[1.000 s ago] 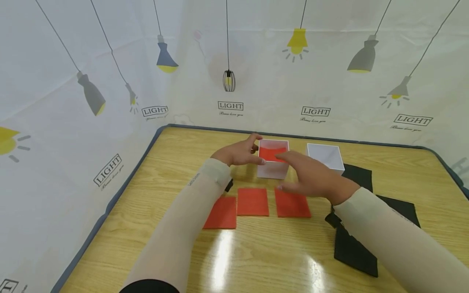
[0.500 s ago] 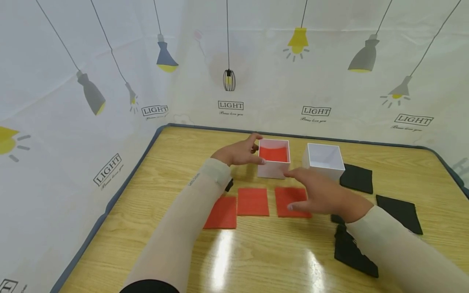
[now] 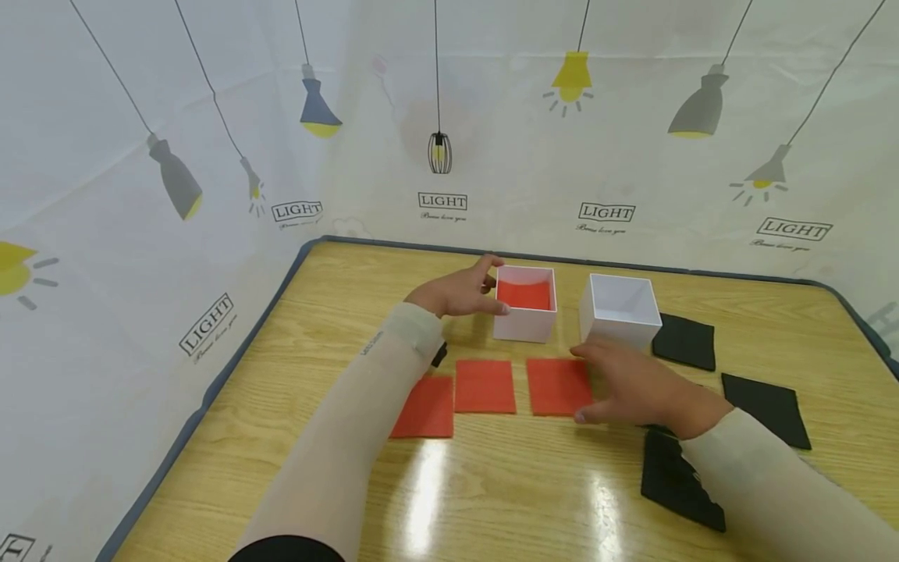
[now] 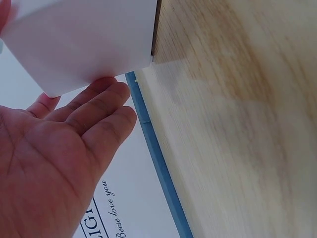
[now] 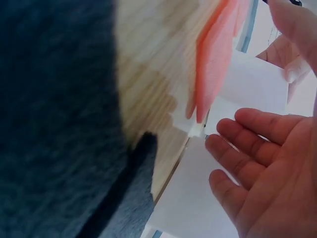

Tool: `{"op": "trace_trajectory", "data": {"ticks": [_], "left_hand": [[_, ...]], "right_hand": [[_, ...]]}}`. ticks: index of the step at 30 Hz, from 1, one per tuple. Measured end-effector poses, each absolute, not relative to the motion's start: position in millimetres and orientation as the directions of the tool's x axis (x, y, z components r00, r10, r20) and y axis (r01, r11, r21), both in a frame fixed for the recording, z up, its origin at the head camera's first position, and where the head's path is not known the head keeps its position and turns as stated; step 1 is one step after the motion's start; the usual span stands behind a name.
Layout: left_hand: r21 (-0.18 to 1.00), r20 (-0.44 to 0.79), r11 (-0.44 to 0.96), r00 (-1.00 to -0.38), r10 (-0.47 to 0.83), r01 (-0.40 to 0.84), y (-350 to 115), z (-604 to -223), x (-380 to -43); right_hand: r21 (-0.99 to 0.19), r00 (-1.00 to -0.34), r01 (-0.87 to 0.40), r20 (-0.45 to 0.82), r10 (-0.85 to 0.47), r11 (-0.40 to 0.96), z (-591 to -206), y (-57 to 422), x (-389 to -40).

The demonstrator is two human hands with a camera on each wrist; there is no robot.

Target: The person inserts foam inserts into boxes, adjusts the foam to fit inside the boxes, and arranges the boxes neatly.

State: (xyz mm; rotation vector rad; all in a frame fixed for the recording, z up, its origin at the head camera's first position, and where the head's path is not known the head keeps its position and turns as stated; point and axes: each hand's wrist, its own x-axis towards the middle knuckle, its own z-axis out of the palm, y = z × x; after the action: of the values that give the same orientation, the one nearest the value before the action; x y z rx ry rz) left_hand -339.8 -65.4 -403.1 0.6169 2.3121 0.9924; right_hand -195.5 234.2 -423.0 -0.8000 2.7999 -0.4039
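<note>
My left hand [image 3: 460,291] holds a white square box [image 3: 524,326] at its left side, thumb at the front rim and index finger at the back corner. In the left wrist view the other fingertips [image 4: 121,94] lie against the box wall [image 4: 89,44]. A red felt-like square [image 3: 523,295] lies inside that box. My right hand [image 3: 642,388] is spread, holding nothing, beside the rightmost red square [image 3: 558,386] on the table. Two more red squares, the middle one [image 3: 485,386] and the left one [image 3: 427,407], lie to its left; my left sleeve partly covers the left one.
A second white box [image 3: 621,312] stands right of the first, with nothing seen inside. Several black squares lie at the right, among them a rear one [image 3: 684,342], a far right one [image 3: 765,409] and a near one [image 3: 677,480] partly under my right sleeve.
My right hand has moved from over the front of the red-filled box down and right, to beside the rightmost red square. The left hand and both boxes have stayed put.
</note>
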Motion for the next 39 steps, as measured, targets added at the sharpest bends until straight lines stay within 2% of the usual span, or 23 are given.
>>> {"op": "trace_trajectory", "data": {"ticks": [17, 39], "left_hand": [[0.760, -0.309, 0.625, -0.745, 0.592, 0.181, -66, -403, -339], [0.748, -0.306, 0.635, -0.747, 0.590, 0.195, -65, -403, -341]], "right_hand": [[-0.181, -0.854, -0.469, -0.158, -0.496, 0.865, -431, 233, -195], [-0.155, -0.854, -0.468, -0.174, -0.491, 0.870, -428, 222, -202]]}}
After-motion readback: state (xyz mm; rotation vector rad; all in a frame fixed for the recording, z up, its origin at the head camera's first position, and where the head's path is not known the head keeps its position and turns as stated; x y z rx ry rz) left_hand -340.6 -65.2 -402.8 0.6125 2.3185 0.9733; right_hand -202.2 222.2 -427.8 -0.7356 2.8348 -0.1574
